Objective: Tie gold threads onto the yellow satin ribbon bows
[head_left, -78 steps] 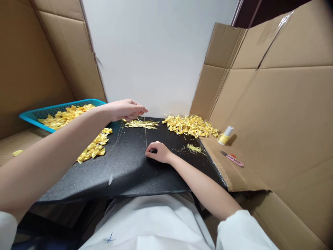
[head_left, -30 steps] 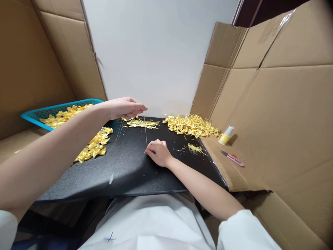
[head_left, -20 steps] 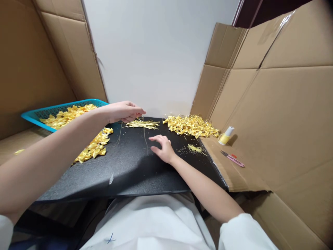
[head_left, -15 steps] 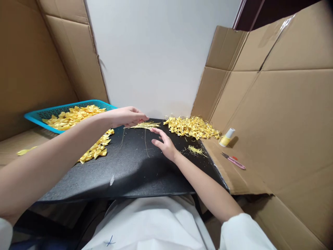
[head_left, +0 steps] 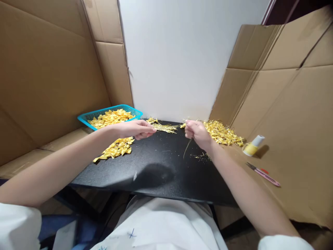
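My left hand (head_left: pixel 143 130) is pinched closed above the black table; whatever lies between its fingertips is too small to make out. Opposite it, my right hand (head_left: pixel 197 132) is closed in a fist on a thin cord (head_left: pixel 186 150), whose loose end dangles below the fingers. Between the hands, a bundle of cut gold cords (head_left: pixel 166 128) lies on the table. Yellow ribbon bows (head_left: pixel 117 148) are spread below my left wrist. Behind my right hand is a heap of yellow bows with cords (head_left: pixel 223 132).
A turquoise basket (head_left: pixel 84 119) of yellow bows stands at the back left. On cardboard at right are a yellow thread spool (head_left: pixel 252 148) and pink thread snips (head_left: pixel 265 176). Cardboard walls (head_left: pixel 281 114) flank the black table (head_left: pixel 156 180). Thread scraps lie near my right wrist.
My right hand has gone from spread fingers to a fist on the cord and moved away from my left hand. The view has swung left.
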Demonstrator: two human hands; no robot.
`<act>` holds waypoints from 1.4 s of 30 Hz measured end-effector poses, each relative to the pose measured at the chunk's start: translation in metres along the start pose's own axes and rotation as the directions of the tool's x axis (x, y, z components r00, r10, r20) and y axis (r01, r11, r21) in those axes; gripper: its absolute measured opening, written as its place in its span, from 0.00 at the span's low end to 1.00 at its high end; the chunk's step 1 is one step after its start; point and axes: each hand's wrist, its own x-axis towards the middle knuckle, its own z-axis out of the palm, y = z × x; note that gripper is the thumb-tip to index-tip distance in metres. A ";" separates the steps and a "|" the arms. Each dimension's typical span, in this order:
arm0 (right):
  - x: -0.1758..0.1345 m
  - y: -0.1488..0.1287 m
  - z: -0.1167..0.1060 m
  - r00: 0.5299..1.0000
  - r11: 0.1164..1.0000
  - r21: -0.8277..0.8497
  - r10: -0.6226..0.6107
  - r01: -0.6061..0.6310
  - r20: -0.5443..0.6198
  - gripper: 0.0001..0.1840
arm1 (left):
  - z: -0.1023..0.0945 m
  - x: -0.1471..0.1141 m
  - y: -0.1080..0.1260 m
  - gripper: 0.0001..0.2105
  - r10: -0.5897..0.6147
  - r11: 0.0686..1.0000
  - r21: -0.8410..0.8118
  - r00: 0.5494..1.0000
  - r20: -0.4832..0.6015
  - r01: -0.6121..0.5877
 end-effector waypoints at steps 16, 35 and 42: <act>-0.074 -0.034 -0.074 0.977 0.727 -0.664 0.212 -0.173 -0.022 0.32 | -0.037 -0.093 -0.098 0.27 -0.256 0.965 -0.126 0.938 -0.233 0.232; -0.089 -0.034 -0.068 0.996 0.602 -0.796 0.088 -0.064 -0.014 0.29 | -0.050 -0.097 -0.103 0.22 -0.150 0.980 0.065 0.916 -0.373 0.187; -0.091 -0.040 -0.078 0.996 0.586 -0.806 0.063 -0.087 -0.062 0.29 | -0.050 -0.096 -0.104 0.14 -0.146 0.984 0.048 0.937 -0.317 0.170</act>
